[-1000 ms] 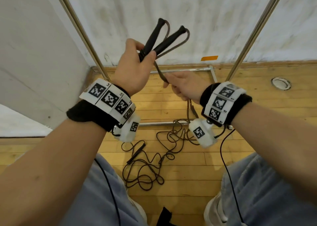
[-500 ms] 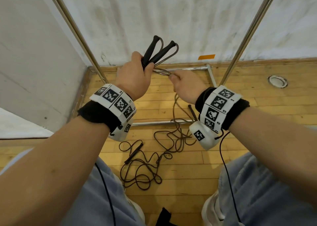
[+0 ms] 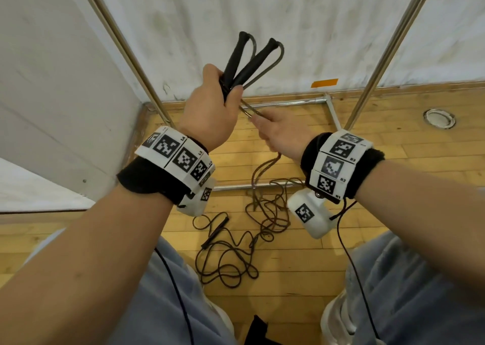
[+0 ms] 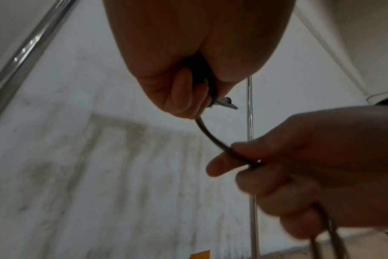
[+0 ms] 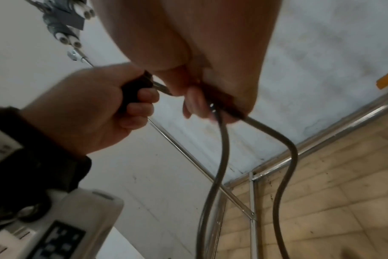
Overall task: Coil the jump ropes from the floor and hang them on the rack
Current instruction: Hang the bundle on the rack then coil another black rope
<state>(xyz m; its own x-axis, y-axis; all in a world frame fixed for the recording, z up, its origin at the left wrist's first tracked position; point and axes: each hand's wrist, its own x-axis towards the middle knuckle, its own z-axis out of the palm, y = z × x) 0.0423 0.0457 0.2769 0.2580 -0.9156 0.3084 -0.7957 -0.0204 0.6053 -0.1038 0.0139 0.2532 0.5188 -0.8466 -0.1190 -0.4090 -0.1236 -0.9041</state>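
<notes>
Over wooden floor (image 3: pixel 367 239), rope (image 3: pixel 265 166) inside curled fingers (image 3: pixel 258 120)

The left hand (image 3: pixel 210 114) hides the lower ends of both black handles (image 3: pixel 246 61)

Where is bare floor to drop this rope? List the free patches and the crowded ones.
Free: the wooden floor right of the rack's base rail, around the round floor plate; also the strip by the left wall. Crowded: the middle between the knees, where the tangled rope and a loose handle lie.
</notes>
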